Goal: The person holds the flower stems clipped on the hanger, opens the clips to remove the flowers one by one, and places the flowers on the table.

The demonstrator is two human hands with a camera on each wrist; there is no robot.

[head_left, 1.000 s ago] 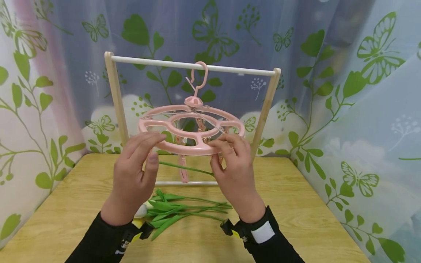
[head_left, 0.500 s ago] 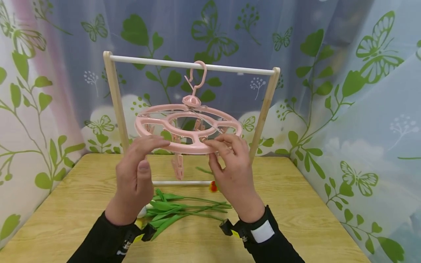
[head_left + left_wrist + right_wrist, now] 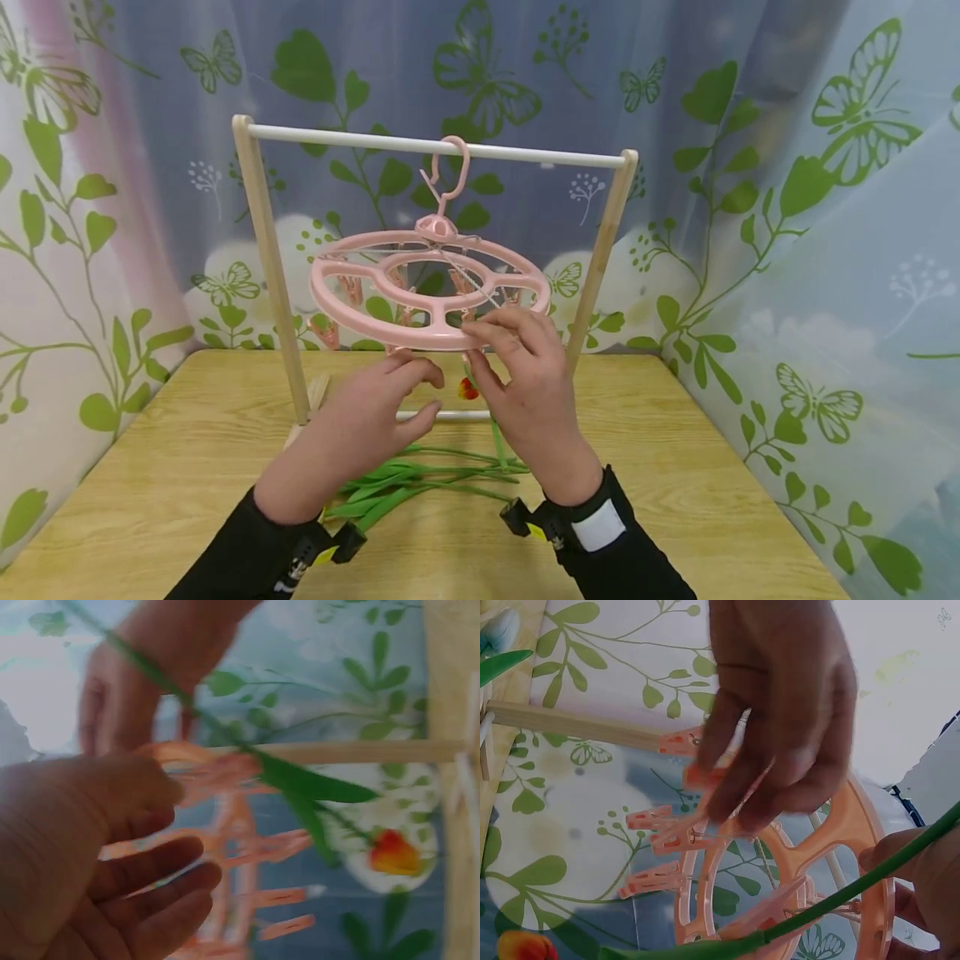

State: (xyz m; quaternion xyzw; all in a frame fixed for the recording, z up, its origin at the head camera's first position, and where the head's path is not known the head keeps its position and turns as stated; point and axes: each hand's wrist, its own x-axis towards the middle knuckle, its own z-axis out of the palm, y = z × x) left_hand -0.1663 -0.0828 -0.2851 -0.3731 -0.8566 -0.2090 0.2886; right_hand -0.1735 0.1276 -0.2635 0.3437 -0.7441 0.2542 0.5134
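A pink round clip hanger (image 3: pixel 408 336) hangs by its hook from a white rail. My right hand (image 3: pixel 536 400) pinches the near right part of its rim, thumb below and fingers on top. Just under the front rim is my left hand (image 3: pixel 382 425), its fingers loosely spread with nothing between them; in the right wrist view the left hand (image 3: pixel 780 712) is blurred. A red and yellow tulip (image 3: pixel 394 853) points away from me below the hanger. Its green stem (image 3: pixel 855 889) crosses a pink clothes peg (image 3: pixel 761 913) near the rim; whether the peg grips it, I cannot tell.
The wooden rack (image 3: pixel 262 250) stands on the wooden table (image 3: pixel 652 500), with a white rail (image 3: pixel 345 137) across its top. Several green tulip stems (image 3: pixel 420 479) lie in front of it. Other pink pegs (image 3: pixel 652 877) dangle from the hanger. A patterned curtain (image 3: pixel 750 250) stands behind.
My left hand has left the rim's left side and moved right and below it. The red and yellow tulip head has come into view under the hanger. My right hand stays on the rim.
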